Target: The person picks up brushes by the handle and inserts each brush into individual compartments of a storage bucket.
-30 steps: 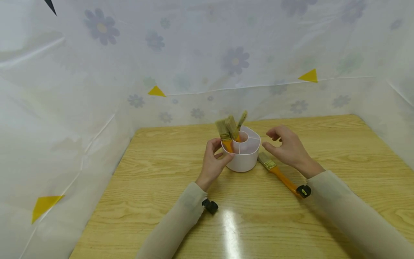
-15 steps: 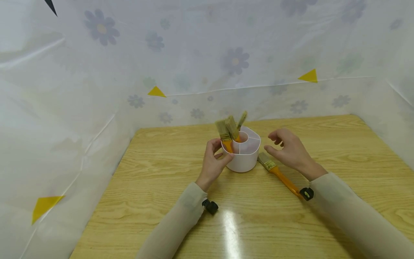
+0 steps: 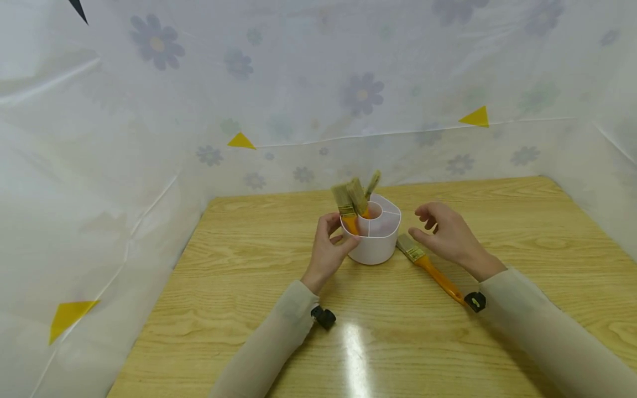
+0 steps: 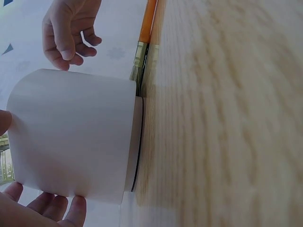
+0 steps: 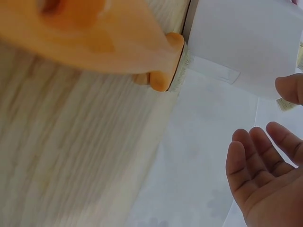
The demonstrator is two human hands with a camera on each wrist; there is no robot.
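Observation:
A white round organizer [image 3: 373, 251] with divided compartments stands on the table. My left hand [image 3: 327, 251] grips its left side, thumb at the front near the rim; in the left wrist view the fingertips [image 4: 76, 210] press on its wall. Bristles up, a wide paintbrush [image 3: 343, 198] leans in the left compartment, and a second paintbrush [image 3: 357, 194] stands beside it. A thinner brush [image 3: 373, 183] rises behind them. To the right, my right hand [image 3: 450, 235] hovers with loosely bent fingers, holding nothing. Below it lies another paintbrush [image 3: 438, 276] with an orange handle, its bristles beside the organizer.
The wood-grain table [image 3: 239, 265] is enclosed by whitish flowered sheeting [image 3: 298, 83] at the back and sides. Yellow tape pieces [image 3: 475, 117] are stuck on the sheeting. Each wrist wears a small black camera [image 3: 324, 318].
My right hand has drifted slightly to the right and toward me, away from the organizer. The left hand, the organizer and the brushes stay where they were.

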